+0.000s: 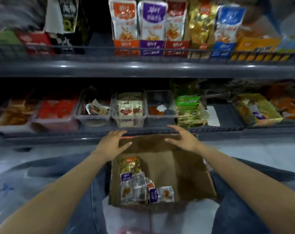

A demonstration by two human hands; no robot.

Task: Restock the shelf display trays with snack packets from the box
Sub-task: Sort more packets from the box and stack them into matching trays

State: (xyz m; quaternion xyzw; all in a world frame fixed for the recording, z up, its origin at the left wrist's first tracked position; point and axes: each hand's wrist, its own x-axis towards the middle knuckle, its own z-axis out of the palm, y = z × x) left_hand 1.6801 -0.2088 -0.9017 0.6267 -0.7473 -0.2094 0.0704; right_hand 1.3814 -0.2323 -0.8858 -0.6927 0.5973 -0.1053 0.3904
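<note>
A brown cardboard box [185, 169] sits between my knees, below the shelf. Several snack packets [138, 184] lie in its left half, gold, purple, silver and white. My left hand [113, 142] hovers over the box's far left corner, fingers spread and empty. My right hand [182, 137] hovers over the far right edge, fingers straight, holding nothing. On the lower shelf stands a row of clear display trays: one in the middle [129, 110] holds white-and-red packets, and the tray to its right [161, 107] is nearly bare.
The dark shelf rail [143, 130] runs just beyond my fingertips. Left trays hold orange and red packets [57, 108]; a green carton [188, 108] and a yellow carton [256, 108] stand to the right. The upper shelf [143, 68] carries upright snack bags in coloured cartons.
</note>
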